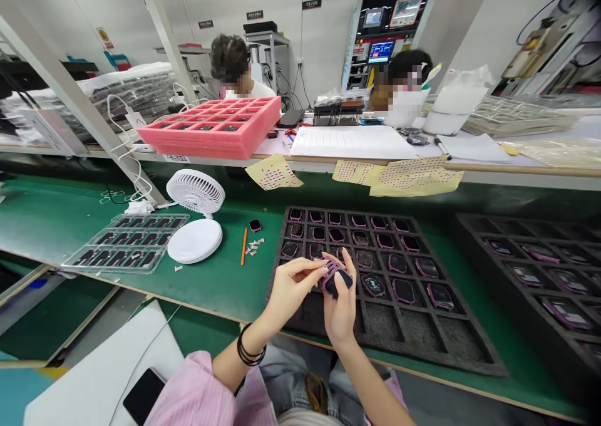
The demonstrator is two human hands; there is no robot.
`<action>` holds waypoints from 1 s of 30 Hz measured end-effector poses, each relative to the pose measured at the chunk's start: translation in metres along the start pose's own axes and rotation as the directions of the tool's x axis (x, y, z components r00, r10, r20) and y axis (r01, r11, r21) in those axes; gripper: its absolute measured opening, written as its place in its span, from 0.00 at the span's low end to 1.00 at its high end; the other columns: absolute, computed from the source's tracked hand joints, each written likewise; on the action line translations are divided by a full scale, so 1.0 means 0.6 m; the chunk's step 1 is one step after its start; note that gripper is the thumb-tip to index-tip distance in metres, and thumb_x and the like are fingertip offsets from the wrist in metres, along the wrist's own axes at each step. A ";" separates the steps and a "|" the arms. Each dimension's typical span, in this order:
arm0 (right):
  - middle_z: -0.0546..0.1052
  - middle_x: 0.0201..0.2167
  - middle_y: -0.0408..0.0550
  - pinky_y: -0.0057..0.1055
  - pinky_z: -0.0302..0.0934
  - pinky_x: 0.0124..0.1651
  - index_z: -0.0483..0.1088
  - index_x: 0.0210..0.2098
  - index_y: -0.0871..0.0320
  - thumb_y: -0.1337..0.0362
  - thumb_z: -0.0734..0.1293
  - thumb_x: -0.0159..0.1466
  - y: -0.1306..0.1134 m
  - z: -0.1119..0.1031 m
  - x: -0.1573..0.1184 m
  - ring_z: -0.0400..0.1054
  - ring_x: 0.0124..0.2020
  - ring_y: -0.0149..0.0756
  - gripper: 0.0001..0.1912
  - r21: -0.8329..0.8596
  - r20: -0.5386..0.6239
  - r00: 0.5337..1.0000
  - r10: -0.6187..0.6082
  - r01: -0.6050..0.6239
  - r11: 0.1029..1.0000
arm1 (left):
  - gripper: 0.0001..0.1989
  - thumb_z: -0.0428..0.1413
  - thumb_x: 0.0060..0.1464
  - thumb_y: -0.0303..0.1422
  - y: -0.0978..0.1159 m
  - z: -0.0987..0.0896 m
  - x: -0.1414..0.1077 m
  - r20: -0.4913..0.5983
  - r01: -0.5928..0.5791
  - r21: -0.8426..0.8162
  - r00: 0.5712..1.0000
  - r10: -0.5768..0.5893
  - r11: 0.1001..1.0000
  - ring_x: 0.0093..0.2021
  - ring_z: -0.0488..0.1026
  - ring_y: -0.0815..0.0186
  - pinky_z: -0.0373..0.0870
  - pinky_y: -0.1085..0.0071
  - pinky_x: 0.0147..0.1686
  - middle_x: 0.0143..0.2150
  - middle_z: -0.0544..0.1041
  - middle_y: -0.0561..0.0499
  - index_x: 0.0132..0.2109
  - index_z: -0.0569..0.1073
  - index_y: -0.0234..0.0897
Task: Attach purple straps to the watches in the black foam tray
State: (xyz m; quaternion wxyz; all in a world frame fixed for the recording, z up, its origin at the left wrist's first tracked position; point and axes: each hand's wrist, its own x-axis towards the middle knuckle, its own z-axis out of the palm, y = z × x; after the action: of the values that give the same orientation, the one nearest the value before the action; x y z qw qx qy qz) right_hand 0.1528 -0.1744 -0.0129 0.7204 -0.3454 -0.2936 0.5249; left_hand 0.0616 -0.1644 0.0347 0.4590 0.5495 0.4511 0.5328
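Above the near left part of a black foam tray (389,326), my right hand (342,307) holds a dark square watch-like piece (339,282) with a purple frame, thumb on its face. My left hand (295,285) pinches at the piece's left edge; whatever lies between its fingertips is too small to tell. Similar purple-rimmed pieces fill the tray's back rows, while several near compartments show bare foam. Left of the tray, an orange stick (244,246), small pale strips (254,247) and one dark square piece (255,225) lie on the green mat.
A white fan (195,241) and a clear tray of dark parts (126,244) are at the left. Another foam tray (507,288) stands right. A shelf beyond bears a pink foam box (211,144) and papers (347,142). Two people sit behind it. A phone (144,396) lies lower left.
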 end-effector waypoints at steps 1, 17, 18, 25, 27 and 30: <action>0.71 0.50 0.47 0.47 0.54 0.58 0.59 0.58 0.47 0.57 0.63 0.61 0.000 -0.001 -0.001 0.64 0.53 0.40 0.25 -0.010 -0.001 1.000 -0.005 0.005 1.000 | 0.09 0.61 0.49 0.34 -0.001 0.008 -0.001 -0.015 -0.015 -0.021 1.000 0.015 1.000 0.30 0.72 0.67 0.69 0.73 0.29 0.33 0.79 0.45 0.36 0.81 0.34; 0.65 0.55 0.50 0.52 0.50 0.61 0.55 0.61 0.48 0.58 0.62 0.64 0.015 -0.013 -0.001 0.62 0.54 0.42 0.27 -0.221 -0.008 0.974 -0.226 0.219 0.950 | 0.09 0.59 0.53 0.35 -0.030 0.043 -0.015 -0.132 -0.099 0.003 0.986 0.098 0.995 0.36 0.71 0.65 0.67 0.72 0.35 0.33 0.76 0.47 0.38 0.81 0.37; 0.65 0.55 0.50 0.52 0.51 0.60 0.55 0.61 0.48 0.58 0.62 0.64 0.014 -0.014 0.001 0.63 0.54 0.42 0.27 -0.213 -0.005 0.975 -0.221 0.215 0.953 | 0.09 0.58 0.54 0.36 -0.032 0.042 -0.015 -0.112 -0.113 0.015 0.987 0.114 0.993 0.37 0.71 0.65 0.68 0.71 0.35 0.35 0.75 0.46 0.38 0.81 0.37; 0.66 0.55 0.48 0.49 0.47 0.63 0.56 0.61 0.47 0.59 0.61 0.64 0.010 -0.023 0.010 0.60 0.56 0.39 0.25 -0.203 -0.014 0.970 -0.243 0.235 0.950 | 0.14 0.52 0.60 0.39 -0.051 0.036 -0.021 0.067 -0.209 0.030 0.976 0.207 0.977 0.61 0.61 0.57 0.55 0.55 0.62 0.53 0.70 0.44 0.47 0.77 0.41; 0.66 0.55 0.49 0.50 0.47 0.63 0.55 0.62 0.48 0.58 0.60 0.64 0.011 -0.025 0.010 0.60 0.57 0.40 0.26 -0.218 -0.004 0.971 -0.237 0.231 0.948 | 0.14 0.51 0.60 0.40 -0.057 0.039 -0.024 0.086 -0.212 0.013 0.974 0.210 0.977 0.65 0.55 0.56 0.50 0.52 0.64 0.56 0.69 0.45 0.48 0.76 0.42; 0.66 0.56 0.50 0.50 0.51 0.61 0.53 0.63 0.48 0.57 0.59 0.65 0.013 -0.029 0.009 0.60 0.57 0.42 0.27 -0.231 -0.011 0.976 -0.218 0.210 0.950 | 0.15 0.48 0.62 0.39 -0.068 0.048 -0.027 0.104 -0.189 -0.016 0.976 0.189 0.982 0.67 0.50 0.57 0.46 0.52 0.66 0.59 0.68 0.47 0.50 0.75 0.43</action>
State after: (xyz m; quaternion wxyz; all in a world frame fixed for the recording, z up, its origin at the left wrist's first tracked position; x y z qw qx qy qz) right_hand 0.1640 -0.1709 -0.0289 0.7338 -0.4016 -0.3745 0.4000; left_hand 0.0896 -0.1742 -0.0086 0.4312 0.6158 0.3704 0.5456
